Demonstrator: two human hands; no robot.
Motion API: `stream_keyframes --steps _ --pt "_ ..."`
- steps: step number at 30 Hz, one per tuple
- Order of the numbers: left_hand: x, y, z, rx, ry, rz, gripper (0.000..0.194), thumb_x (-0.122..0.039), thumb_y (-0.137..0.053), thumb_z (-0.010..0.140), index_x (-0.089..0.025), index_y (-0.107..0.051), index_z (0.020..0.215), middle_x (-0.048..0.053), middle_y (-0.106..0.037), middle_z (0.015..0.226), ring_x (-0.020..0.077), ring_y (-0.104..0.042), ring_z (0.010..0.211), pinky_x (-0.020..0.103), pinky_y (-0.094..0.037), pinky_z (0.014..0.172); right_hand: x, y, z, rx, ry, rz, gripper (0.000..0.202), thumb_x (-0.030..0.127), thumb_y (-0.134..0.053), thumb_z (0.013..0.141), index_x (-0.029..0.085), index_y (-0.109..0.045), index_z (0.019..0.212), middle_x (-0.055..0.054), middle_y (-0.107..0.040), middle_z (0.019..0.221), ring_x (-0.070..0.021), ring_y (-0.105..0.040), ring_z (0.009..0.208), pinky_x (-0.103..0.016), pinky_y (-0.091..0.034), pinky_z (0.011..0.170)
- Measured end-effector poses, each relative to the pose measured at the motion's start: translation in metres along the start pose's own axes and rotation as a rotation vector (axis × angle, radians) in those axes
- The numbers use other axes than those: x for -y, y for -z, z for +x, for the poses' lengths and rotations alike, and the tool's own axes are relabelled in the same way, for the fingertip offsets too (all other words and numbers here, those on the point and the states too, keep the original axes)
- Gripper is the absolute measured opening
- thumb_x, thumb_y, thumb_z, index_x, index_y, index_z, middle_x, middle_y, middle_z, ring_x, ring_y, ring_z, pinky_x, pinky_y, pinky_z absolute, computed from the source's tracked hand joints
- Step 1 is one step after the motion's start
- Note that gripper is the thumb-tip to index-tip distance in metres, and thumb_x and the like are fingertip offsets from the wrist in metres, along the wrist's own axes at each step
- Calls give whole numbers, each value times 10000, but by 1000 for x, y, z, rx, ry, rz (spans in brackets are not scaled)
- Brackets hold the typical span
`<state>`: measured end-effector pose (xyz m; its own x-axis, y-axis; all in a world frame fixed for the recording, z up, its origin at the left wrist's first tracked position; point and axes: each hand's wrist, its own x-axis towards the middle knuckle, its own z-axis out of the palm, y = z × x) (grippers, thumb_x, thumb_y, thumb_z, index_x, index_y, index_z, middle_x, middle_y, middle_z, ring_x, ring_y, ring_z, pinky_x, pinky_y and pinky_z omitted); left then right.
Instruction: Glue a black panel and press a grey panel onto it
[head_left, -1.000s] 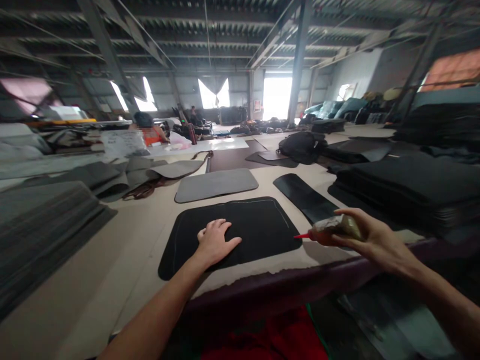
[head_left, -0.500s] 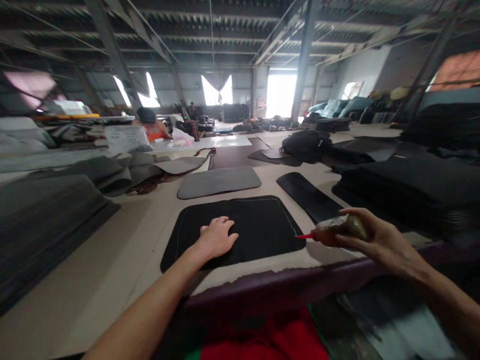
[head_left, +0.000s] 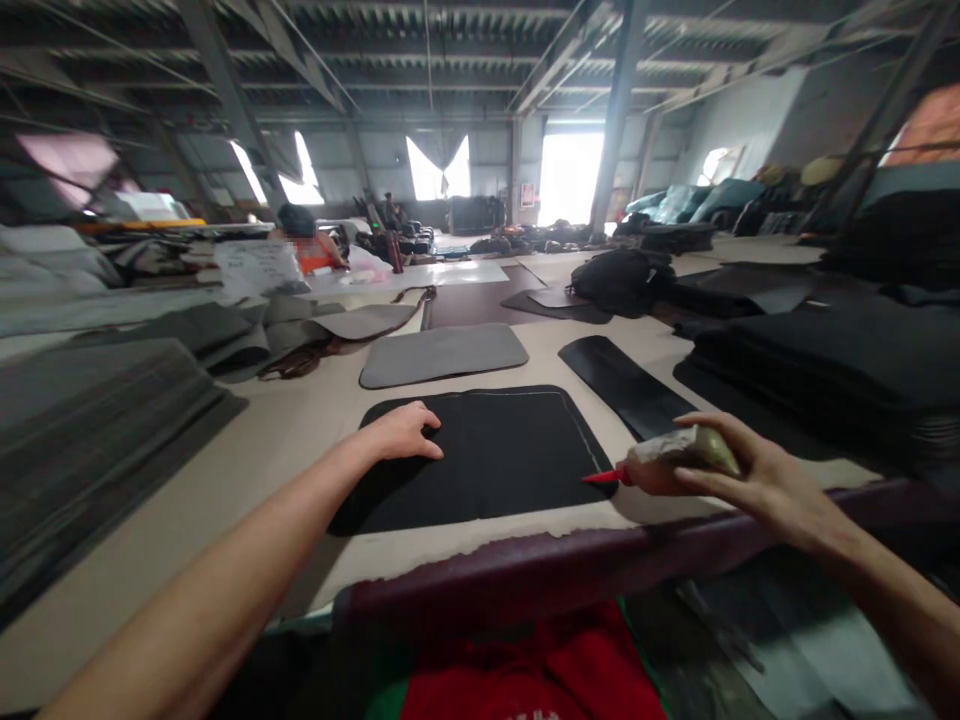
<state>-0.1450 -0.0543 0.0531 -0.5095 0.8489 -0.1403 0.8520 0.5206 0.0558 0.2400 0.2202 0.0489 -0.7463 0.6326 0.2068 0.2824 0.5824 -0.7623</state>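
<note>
Lower right of frame: our right hand (head_left: 757,478), fingers clamped on a glue bottle (head_left: 679,450), its red nozzle (head_left: 604,477) at the right edge of the black panel (head_left: 510,455). Centre: our left hand (head_left: 401,432) rests on that panel's left part, fingers loosely together. Beyond, on the counter (head_left: 300,430), a grey panel (head_left: 442,354).

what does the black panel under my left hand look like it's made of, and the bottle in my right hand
The black panel looks like matte fabric or foam-backed textile: flat, no shine, a thin pale line running along its edge. The bottle in the right hand seems soft plastic, cloudy and smeared, with a red nozzle.
</note>
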Motion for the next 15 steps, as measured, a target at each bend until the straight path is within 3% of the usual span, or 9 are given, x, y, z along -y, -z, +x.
stream_keyframes --steps 9,15 --pt "6 -1 0 -13 -22 21 658 -593 -742 699 -242 -676 1252 78 -614 1204 270 -625 1102 303 -476 942 17 -20 10 128 89 89 610 584 -793 707 281 -584 1192 -23 -670 974 -251 -638 834 -327 -539 725" --pt "1 4 -3 6 -10 70 666 -628 -737 699 -238 -683 1236 83 -625 1210 280 -638 1073 309 -491 893 44 -52 24 251 189 81 575 540 -778 740 278 -570 1208 -14 -658 983 -236 -623 848 -321 -511 721"
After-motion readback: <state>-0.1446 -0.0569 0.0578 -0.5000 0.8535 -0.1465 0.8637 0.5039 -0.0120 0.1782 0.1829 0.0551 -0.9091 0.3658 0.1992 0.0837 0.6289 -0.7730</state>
